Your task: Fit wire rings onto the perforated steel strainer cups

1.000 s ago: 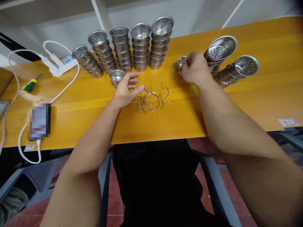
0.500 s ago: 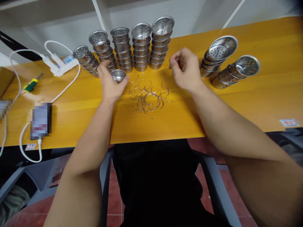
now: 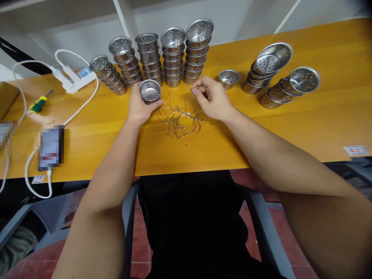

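My left hand [image 3: 138, 106] is closed around a small perforated metal cup [image 3: 150, 92], its mouth tilted up toward me. Between the thumb and forefinger of my right hand [image 3: 211, 97] is pinched a thin curved wire [image 3: 188, 86], pointing left toward the cup. A loose pile of curved metal wires [image 3: 180, 123] lies on the table between my two hands. Just behind my right hand stands a single perforated cup [image 3: 229, 79]. Stacks of like cups [image 3: 173, 58] stand in a row behind my hands.
Two leaning stacks of cups [image 3: 269, 64] stand at the right, with wire across their mouths. At the left lie a power strip [image 3: 77, 82] with white cables, a green and yellow screwdriver [image 3: 39, 104] and a phone [image 3: 50, 147]. The wooden table's front edge [image 3: 186, 172] runs before my body.
My right hand has moved left with the wire, uncovering the single cup behind it. My left hand has lifted the small cup slightly and brought it toward me.
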Action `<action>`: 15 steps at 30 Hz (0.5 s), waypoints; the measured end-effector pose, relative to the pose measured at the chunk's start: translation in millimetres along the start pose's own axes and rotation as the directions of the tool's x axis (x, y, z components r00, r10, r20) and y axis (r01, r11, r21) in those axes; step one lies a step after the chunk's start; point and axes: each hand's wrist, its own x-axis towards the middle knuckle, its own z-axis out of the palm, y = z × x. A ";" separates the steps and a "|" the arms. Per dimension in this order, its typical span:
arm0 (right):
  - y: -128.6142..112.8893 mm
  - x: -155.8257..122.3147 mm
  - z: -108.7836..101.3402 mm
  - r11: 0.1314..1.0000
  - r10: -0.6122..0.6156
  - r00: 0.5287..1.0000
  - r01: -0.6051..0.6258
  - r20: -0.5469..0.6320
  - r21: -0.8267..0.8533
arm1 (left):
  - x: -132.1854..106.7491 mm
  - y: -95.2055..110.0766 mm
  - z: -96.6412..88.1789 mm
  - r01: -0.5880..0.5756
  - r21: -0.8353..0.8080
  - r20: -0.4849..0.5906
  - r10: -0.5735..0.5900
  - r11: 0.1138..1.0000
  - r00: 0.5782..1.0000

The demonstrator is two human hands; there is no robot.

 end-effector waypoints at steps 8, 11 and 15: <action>0.4 -3.1 2.5 1.000 -0.002 0.999 0.003 0.044 -0.025 | 3.7 -20.6 2.9 0.080 -0.069 0.025 -0.078 0.994 0.997; 1.7 -3.6 3.0 1.000 0.001 0.998 0.000 0.057 -0.018 | 8.7 -31.4 -1.1 0.079 -0.067 0.004 -0.079 0.995 0.997; 3.0 -3.2 3.8 1.000 -0.015 0.999 0.015 0.047 0.006 | 8.9 -42.6 -3.7 0.055 -0.035 -0.021 -0.056 0.998 0.998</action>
